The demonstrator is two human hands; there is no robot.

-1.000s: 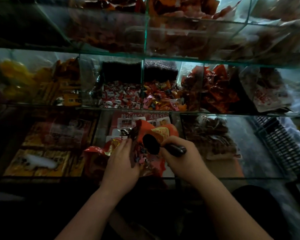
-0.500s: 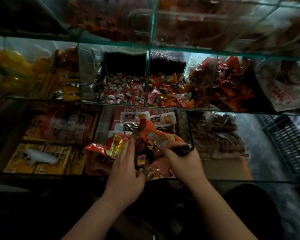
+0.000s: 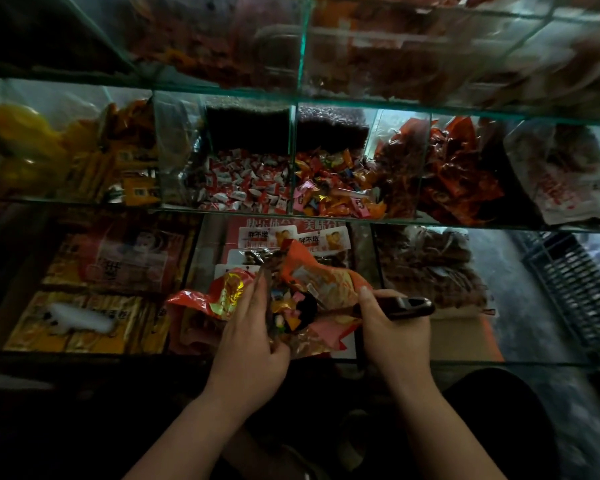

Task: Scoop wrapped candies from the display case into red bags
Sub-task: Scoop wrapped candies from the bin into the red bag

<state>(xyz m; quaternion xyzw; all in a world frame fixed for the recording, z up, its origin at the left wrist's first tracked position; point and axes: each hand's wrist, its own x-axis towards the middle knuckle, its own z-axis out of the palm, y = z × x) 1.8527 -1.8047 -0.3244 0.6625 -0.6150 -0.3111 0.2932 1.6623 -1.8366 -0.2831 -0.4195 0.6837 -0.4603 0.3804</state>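
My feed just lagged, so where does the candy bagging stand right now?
Done: some colourful wrapped candies already lie inside the crinkly red plastic bag. In hand: the left hand holds its mouth open while the right hand tips the dark-handled scoop into it. Left: finishing this pour; the glass case holds plenty more.

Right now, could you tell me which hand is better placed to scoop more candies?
Probably right: the right hand grips the scoop; the left hand holds the red bag open.

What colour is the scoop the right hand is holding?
Dark, black or very dark brown; the scoop in the right hand shows only in the head view.
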